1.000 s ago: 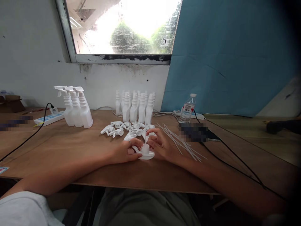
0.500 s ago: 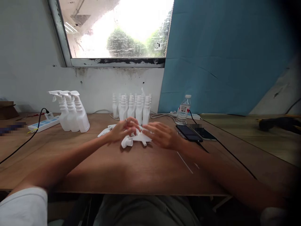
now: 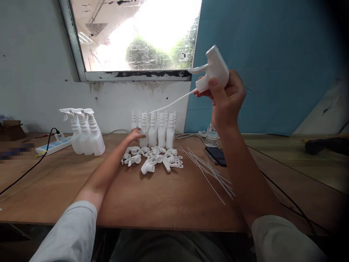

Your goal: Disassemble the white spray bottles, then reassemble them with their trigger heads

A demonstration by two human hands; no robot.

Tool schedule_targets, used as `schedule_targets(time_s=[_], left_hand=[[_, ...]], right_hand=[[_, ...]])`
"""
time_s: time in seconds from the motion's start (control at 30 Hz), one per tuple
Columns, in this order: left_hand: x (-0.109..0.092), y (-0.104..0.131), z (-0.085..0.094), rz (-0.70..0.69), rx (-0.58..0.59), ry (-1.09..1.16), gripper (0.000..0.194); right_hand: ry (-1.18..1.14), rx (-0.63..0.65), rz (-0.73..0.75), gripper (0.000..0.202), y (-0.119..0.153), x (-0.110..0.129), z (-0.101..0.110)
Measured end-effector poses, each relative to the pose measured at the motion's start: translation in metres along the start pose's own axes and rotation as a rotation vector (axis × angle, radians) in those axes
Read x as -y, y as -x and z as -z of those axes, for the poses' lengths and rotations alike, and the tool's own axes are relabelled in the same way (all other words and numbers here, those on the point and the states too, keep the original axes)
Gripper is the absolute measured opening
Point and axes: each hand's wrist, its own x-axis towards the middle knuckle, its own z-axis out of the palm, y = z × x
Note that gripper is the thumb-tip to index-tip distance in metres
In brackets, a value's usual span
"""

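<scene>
Raised high on the right, my right hand grips a white trigger sprayer head, its nozzle tilted up to the left. From its collar a thin dip tube runs down leftward, its end near the bottle tops. My left hand is at the left of the bottle group, thumb and fingers around a white spray bottle that stands upright without a head. More headless bottles stand in rows beside it. Below them lie several loose sprayer heads and small white washers.
Loose white tubes lie right of the heads. Three bottles with heads stand left, by a power strip. A phone and a clear water bottle are partly behind my right arm. A window is above.
My right hand has risen from the pile and now holds a sprayer head with its tube in the air. My left hand has moved from the pile to a bottle at the group's left.
</scene>
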Motion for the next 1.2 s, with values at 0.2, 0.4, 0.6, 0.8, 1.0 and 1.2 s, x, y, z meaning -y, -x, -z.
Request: schedule_targets(time_s=[0.2,0.4,0.6,0.8,1.0,1.2], left_hand=[[-0.003,0.012,0.044,-0.039,-0.146,-0.248,0.059],[-0.017,0.032,0.074,-0.121,-0.274,-0.432,0.054],[-0.036,0.044,0.073,-0.206,-0.322,-0.522,0.05],[-0.058,0.069,0.092,-0.469,-0.064,-0.524,0.052],[-0.087,0.106,0.103,-0.682,0.593,-0.201,0.042],[-0.106,0.121,0.085,-0.651,0.783,-0.235,0.039]], right_hand=[[-0.038,0.0,-0.003,0.027,0.0,-0.008,0.01],[-0.128,-0.041,-0.009,0.032,0.0,-0.019,0.004],[-0.123,-0.034,-0.058,0.032,0.003,-0.018,-0.001],[-0.16,0.093,-0.136,0.03,0.006,-0.014,-0.002],[-0.186,0.495,-0.335,0.033,0.011,-0.005,-0.003],[-0.176,0.638,-0.45,0.028,0.012,0.002,-0.003]])
